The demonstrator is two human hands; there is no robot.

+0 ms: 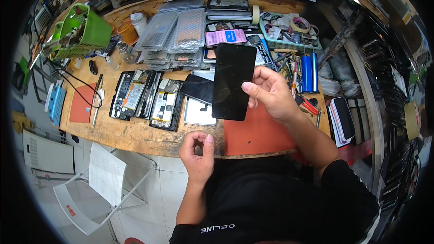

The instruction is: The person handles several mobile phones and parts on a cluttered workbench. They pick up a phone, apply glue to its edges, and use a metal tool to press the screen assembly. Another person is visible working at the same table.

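Black scrn [231, 79], edge in R grip [273, 93]

Bubble-wrapped stack [189, 29]: clear, flat packs piled on the worn wooden bench [117, 132].
White container [139, 22]: just left of the stack.
Orange tub [128, 32]: also left of the stack, slightly farther out.
Green basket [97, 29]: well left of the stack, with assorted items inside.
Cream tape roll [256, 14]: right of the stack.
Teal tray [263, 28]: farther right of the stack, heaped full.
White chair [107, 171]: on the floor, nearer the viewer than the stack.
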